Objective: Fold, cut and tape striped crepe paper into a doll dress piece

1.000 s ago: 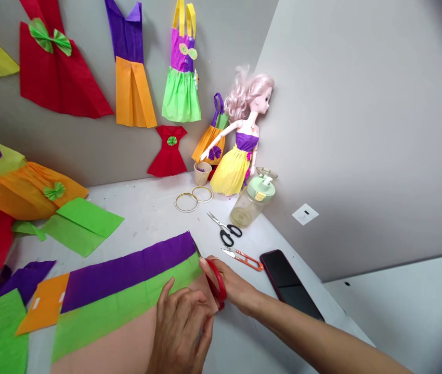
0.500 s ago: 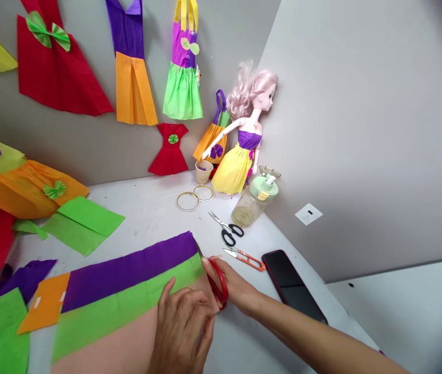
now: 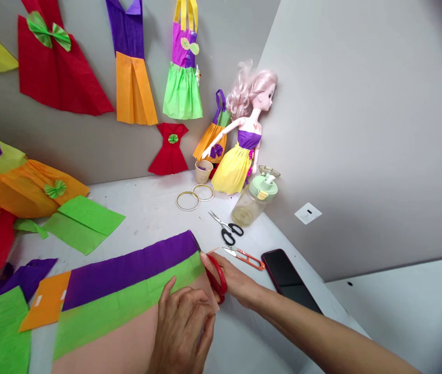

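Observation:
A long sheet of crepe paper (image 3: 127, 272) in purple, green and peach bands lies on the white table (image 3: 151, 208). My right hand (image 3: 231, 280) is shut on red-handled scissors (image 3: 216, 278) at the sheet's far right edge. The dark blades meet the purple band's corner, partly hidden by the hand. My left hand (image 3: 180, 330) grips the peach and green paper close to the scissors.
Black-handled scissors (image 3: 225, 231), orange thread snips (image 3: 244, 258) and a black phone (image 3: 291, 278) lie right of the sheet. Behind stand a doll in a paper dress (image 3: 236, 166) and a plastic bottle (image 3: 252, 200). Paper dresses (image 3: 61, 65) hang on the wall.
The hands and scissors stay at the same paper edge with only slight shifts. The whole view has moved a little.

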The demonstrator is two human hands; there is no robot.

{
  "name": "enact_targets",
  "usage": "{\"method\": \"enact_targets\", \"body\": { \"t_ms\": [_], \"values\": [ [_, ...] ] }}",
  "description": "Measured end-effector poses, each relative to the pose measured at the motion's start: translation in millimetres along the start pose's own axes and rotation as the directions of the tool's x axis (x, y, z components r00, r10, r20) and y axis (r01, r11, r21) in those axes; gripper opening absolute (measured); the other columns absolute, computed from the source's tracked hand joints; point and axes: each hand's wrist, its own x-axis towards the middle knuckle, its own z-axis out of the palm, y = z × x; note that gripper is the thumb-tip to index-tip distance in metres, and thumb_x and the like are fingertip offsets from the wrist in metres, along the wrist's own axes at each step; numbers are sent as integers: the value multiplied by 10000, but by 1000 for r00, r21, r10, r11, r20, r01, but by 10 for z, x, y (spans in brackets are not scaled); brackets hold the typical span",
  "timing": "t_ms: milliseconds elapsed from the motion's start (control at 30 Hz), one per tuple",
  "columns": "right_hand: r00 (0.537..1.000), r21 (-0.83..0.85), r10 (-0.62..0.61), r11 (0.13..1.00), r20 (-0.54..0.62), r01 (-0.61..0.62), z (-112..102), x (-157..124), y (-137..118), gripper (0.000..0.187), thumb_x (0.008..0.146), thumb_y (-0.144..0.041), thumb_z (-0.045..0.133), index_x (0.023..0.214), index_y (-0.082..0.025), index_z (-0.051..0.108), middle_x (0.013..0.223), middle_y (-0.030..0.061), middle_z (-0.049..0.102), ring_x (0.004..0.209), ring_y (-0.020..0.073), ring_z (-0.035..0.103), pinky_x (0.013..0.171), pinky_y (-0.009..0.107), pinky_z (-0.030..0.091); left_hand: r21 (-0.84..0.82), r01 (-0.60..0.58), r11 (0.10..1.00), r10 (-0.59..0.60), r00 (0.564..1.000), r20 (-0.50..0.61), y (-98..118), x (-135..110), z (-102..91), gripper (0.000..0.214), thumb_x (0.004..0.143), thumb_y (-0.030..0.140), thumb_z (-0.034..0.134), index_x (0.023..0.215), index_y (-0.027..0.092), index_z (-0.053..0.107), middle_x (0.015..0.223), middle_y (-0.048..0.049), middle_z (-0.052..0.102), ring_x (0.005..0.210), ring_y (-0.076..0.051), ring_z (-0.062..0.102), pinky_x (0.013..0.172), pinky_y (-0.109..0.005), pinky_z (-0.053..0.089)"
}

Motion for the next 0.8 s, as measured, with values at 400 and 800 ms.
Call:
{"method": "enact_targets", "body": {
  "t_ms": [400, 800],
  "values": [
    [999, -16, 40, 999, -26, -41, 7, 79, -61, 567, 830, -776, 462, 730, -222, 399, 420, -67, 458, 378, 92, 395, 389, 208, 295, 27, -68, 997, 65, 992, 107, -55, -13, -41, 145, 870, 99, 572, 840, 238, 600, 908, 1, 659, 914, -175, 545, 1125, -441, 197],
    [999, -46, 9, 999, -47, -11, 5, 135, -4, 569, 838, -770, 461, 716, -219, 389, 388, -77, 432, 360, 83, 380, 382, 196, 273, 39, -69, 997, 64, 991, 115, -64, -17, -52, 141, 870, 100, 571, 838, 235, 599, 916, 2, 658, 919, -177, 555, 1127, -447, 208]
  ]
}}
